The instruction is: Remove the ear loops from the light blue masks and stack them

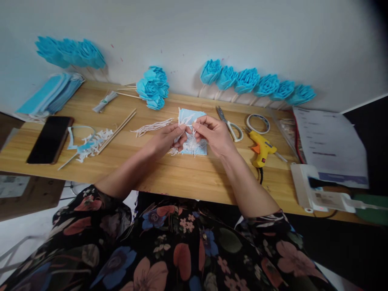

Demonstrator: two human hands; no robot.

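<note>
Over the middle of the table both hands are pinched close together. Thumb and fingers of my left hand (172, 135) close on thin white elastic cord, and my right hand (214, 131) pinches the same white cords just beside it. Below them lies a light blue rectangular piece, like mask fabric (201, 150), with a loose tangle of white elastic cords (191, 144) on it. More cords (154, 126) spread out to the left of my left hand. The fingers partly hide where the cords meet, so I cannot tell whether they are knotted.
Scissors (229, 123), a tape roll (257, 123) and a yellow glue gun (261, 149) lie right. Blue fabric flowers (247, 81) on sticks lean on the wall; more flowers (153, 89) lie mid-table. At left are stacked masks (51, 95), a phone (50, 139) and wooden sticks (118, 131).
</note>
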